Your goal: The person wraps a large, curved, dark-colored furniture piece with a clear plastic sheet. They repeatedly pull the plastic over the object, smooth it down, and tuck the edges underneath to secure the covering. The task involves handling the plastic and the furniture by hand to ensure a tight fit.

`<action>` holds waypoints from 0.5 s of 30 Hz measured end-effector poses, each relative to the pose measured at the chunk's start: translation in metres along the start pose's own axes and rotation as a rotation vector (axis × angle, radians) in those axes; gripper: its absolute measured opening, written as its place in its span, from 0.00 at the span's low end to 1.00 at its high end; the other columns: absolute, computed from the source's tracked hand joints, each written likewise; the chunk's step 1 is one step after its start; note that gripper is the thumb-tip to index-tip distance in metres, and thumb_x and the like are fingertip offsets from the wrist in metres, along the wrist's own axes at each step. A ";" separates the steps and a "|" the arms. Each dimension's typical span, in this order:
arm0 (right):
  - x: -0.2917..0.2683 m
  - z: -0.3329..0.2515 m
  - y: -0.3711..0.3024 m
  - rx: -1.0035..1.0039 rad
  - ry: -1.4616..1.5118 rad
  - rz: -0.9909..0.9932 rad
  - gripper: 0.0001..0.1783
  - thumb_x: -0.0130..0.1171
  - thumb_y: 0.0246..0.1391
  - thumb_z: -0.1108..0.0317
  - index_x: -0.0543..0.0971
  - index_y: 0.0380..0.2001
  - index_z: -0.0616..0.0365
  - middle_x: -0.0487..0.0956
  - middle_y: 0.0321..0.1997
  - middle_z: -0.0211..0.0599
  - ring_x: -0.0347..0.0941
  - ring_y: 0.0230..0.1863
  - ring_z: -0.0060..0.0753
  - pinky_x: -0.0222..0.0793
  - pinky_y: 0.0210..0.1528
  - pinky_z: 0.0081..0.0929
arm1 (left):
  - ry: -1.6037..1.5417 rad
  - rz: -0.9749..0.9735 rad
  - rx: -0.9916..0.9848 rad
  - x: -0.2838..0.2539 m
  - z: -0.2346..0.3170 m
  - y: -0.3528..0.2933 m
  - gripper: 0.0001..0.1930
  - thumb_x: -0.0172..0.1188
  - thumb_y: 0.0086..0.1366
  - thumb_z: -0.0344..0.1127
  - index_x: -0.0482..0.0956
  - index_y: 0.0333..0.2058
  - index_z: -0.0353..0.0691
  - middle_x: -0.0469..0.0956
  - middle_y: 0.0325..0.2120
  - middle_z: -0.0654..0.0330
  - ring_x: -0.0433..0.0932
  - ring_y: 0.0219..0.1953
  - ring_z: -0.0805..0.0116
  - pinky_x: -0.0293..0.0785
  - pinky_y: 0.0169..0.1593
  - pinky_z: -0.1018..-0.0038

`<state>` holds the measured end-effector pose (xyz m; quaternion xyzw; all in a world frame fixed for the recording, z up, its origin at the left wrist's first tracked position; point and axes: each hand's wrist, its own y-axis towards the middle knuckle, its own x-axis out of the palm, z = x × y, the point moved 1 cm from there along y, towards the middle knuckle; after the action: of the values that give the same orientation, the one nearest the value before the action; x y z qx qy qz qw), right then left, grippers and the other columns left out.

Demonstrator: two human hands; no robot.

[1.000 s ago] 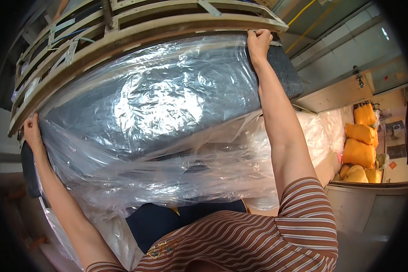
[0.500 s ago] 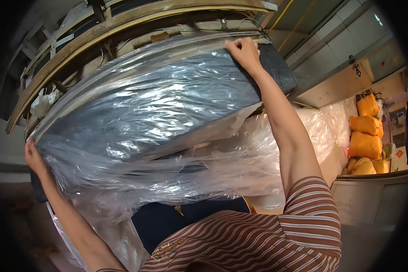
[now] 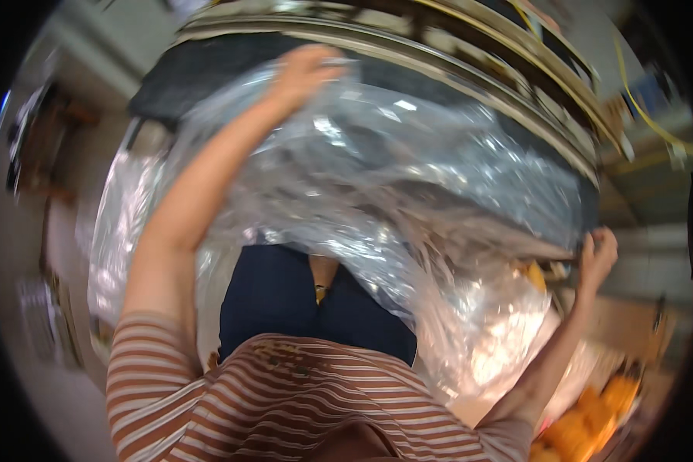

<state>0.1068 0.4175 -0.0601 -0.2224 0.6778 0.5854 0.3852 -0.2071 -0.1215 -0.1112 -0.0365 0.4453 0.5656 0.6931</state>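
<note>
A loose sheet of clear plastic film [image 3: 346, 165] lies crumpled over a long dark padded surface [image 3: 393, 81] and hangs down its near side toward my legs. My left hand [image 3: 308, 73], smeared by motion, is closed on the film near the far edge, left of the middle. My right hand [image 3: 597, 258] is at the right end of the dark surface, its fingers bent in by the corner. What those fingers hold, if anything, does not show clearly. Dark surface lies bare at the far left and along the back.
A metal and wooden rail frame [image 3: 470, 58] runs behind the dark surface. A yellow cord [image 3: 643, 112] hangs at the upper right. Orange bundles [image 3: 593, 423] sit at the lower right. More film [image 3: 123, 239] drapes at the left, over the floor side.
My view has swung round to the right. My left hand has moved from the left end to the far edge, and the film has bunched toward me. My right hand is now at the right corner.
</note>
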 end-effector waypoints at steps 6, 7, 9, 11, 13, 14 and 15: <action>-0.030 -0.236 0.028 -0.158 0.817 -0.012 0.10 0.54 0.55 0.75 0.72 0.41 0.60 0.70 0.50 0.39 0.67 0.45 0.31 0.64 0.45 0.26 | -0.164 -0.019 0.316 0.112 0.063 0.052 0.13 0.63 0.53 0.36 0.79 0.36 0.36 0.76 0.32 0.53 0.76 0.38 0.54 0.71 0.41 0.62; -0.028 -0.268 0.027 -0.344 0.801 -0.048 0.12 0.57 0.52 0.75 0.73 0.42 0.58 0.70 0.51 0.40 0.67 0.45 0.33 0.65 0.43 0.26 | -0.145 -0.083 0.280 0.110 0.072 0.051 0.14 0.63 0.54 0.36 0.78 0.38 0.36 0.75 0.34 0.53 0.75 0.41 0.54 0.71 0.44 0.63; -0.022 -0.320 0.024 -0.555 0.826 -0.335 0.21 0.57 0.54 0.68 0.71 0.51 0.56 0.67 0.59 0.44 0.64 0.57 0.42 0.61 0.55 0.34 | -0.243 0.017 0.303 0.098 0.074 0.037 0.16 0.62 0.55 0.36 0.76 0.43 0.36 0.74 0.40 0.52 0.74 0.45 0.54 0.70 0.48 0.63; 0.006 -0.331 0.014 -0.638 0.669 -0.472 0.27 0.54 0.56 0.62 0.67 0.59 0.53 0.62 0.65 0.41 0.57 0.65 0.45 0.52 0.64 0.40 | -0.320 0.112 0.308 0.079 0.085 0.010 0.19 0.60 0.57 0.35 0.73 0.48 0.37 0.72 0.47 0.52 0.71 0.50 0.53 0.68 0.52 0.64; 0.044 -0.295 0.013 -0.635 0.309 -0.495 0.31 0.51 0.58 0.58 0.62 0.63 0.51 0.58 0.69 0.37 0.49 0.70 0.43 0.42 0.69 0.44 | -0.358 0.180 0.321 0.028 0.103 -0.040 0.19 0.59 0.59 0.33 0.72 0.49 0.38 0.71 0.49 0.52 0.70 0.52 0.52 0.67 0.53 0.65; 0.053 -0.285 0.015 -0.526 0.216 -0.500 0.31 0.47 0.59 0.57 0.59 0.65 0.48 0.57 0.70 0.33 0.46 0.71 0.42 0.38 0.70 0.45 | -0.340 0.217 0.315 -0.006 0.098 -0.081 0.17 0.58 0.59 0.32 0.73 0.48 0.39 0.72 0.48 0.52 0.71 0.51 0.52 0.68 0.52 0.65; 0.062 -0.274 0.016 -0.489 0.233 -0.510 0.30 0.44 0.61 0.57 0.59 0.65 0.49 0.56 0.70 0.34 0.46 0.72 0.41 0.38 0.70 0.45 | -0.233 0.297 0.266 -0.030 0.085 -0.129 0.14 0.60 0.57 0.28 0.76 0.44 0.39 0.75 0.43 0.53 0.74 0.47 0.53 0.71 0.48 0.67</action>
<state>-0.0146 0.1662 -0.0936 -0.5348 0.4801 0.5861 0.3743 -0.0517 -0.1427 -0.0987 0.1870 0.4334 0.5981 0.6477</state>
